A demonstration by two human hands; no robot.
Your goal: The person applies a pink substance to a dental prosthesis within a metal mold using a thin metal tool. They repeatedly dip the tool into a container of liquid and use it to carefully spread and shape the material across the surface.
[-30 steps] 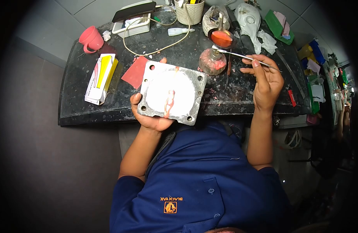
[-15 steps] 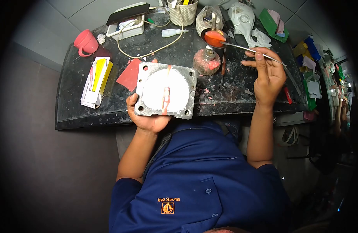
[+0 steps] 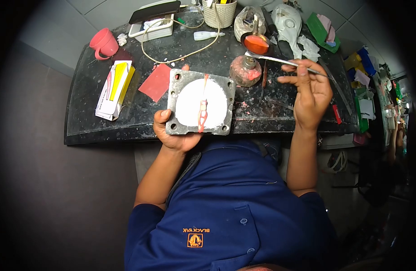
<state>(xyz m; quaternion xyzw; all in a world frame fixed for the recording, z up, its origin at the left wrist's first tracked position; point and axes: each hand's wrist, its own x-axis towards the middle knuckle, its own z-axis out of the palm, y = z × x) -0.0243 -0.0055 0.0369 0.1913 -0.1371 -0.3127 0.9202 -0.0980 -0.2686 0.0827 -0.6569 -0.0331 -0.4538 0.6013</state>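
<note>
My left hand (image 3: 176,135) grips a square metal frame (image 3: 175,101) with holes at its corners. White material (image 3: 190,104) fills its round middle, crossed by a pink-red strip with a looped shape (image 3: 203,110). Between the fingertips of my right hand (image 3: 309,92) is a thin metal tool (image 3: 285,60), its tip pointing left, over the top of a glass burner (image 3: 246,72). Just above the tip sits a small pan of red material (image 3: 256,44).
Left on the dark table (image 3: 144,122) lie a red sheet (image 3: 155,83), a yellow-and-white box (image 3: 114,92) and a pink cup (image 3: 104,44). Behind are a white tray (image 3: 154,31), a cable, a woven basket (image 3: 219,16) and a respirator mask (image 3: 287,21). A green box (image 3: 323,31) stands back right.
The tool tip has left the red material in the pan and come down to the burner top. The view has shifted slightly, and the metal frame is still in my left hand.
</note>
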